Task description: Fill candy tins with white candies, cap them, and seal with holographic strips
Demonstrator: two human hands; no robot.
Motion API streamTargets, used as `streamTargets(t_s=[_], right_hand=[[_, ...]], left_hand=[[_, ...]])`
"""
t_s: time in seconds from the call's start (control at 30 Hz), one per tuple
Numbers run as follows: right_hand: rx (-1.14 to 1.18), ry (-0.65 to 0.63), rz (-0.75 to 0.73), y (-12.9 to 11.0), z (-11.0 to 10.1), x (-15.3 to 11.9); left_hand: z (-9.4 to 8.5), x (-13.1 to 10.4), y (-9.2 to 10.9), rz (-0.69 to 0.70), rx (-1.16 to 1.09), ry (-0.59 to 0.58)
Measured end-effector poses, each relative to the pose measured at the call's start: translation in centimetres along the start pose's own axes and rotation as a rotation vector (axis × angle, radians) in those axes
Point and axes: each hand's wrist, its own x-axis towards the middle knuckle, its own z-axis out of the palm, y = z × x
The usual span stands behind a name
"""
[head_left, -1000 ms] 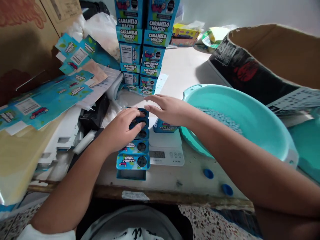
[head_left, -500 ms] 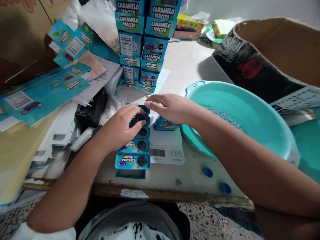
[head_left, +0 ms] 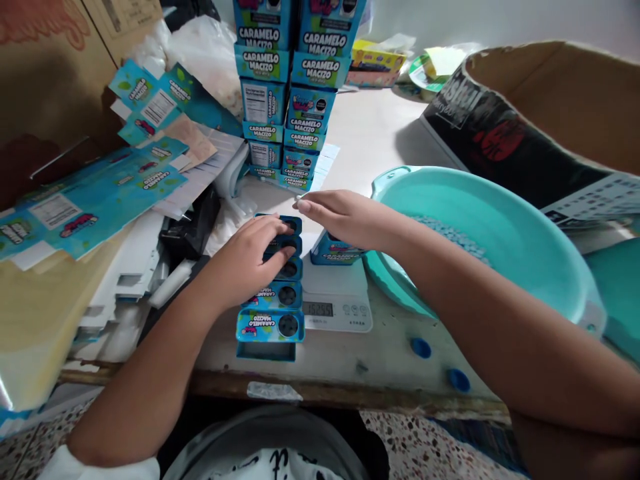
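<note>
Several small blue candy tins [head_left: 270, 325], printed CARAMELO MACIZO, form a row running away from me, each visible one with a dark round spot at its right end. My left hand [head_left: 250, 257] rests over the far tins, thumb and forefinger apart and touching them. To its right, my right hand [head_left: 340, 213] reaches above a blue box [head_left: 336, 255] that stands on a white digital scale [head_left: 355, 317]. Its thumb and fingers come together at a tiny pale thing [head_left: 299, 199], too small to name. A shallow blue tray-like piece [head_left: 266, 351] lies at the near end of the row.
Stacked blue candy boxes [head_left: 285, 97] tower at the back. A turquoise tub [head_left: 520, 200] with pale blue pieces stands right, before a black cardboard box [head_left: 480, 120]. Two blue caps [head_left: 421, 347] lie near the front edge. Flattened blue cartons [head_left: 100, 200] cover the left.
Both hands keep nearly the same places over the tins and the box. The digits on the scale differ. The whole view has shifted slightly.
</note>
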Motion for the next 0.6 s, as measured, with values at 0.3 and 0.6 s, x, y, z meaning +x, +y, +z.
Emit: streamTargets(t_s=[0.3, 0.6], right_hand=[[0.508, 0.390, -0.119, 2.3, -1.3, 1.0], [0.467, 0.430, 0.051, 6.1, -1.6, 2.1]], left_hand=[[0.1, -0.1, -0.3, 0.009, -0.002, 0.010], [0.0, -0.2, -0.1, -0.004, 0.007, -0.004]])
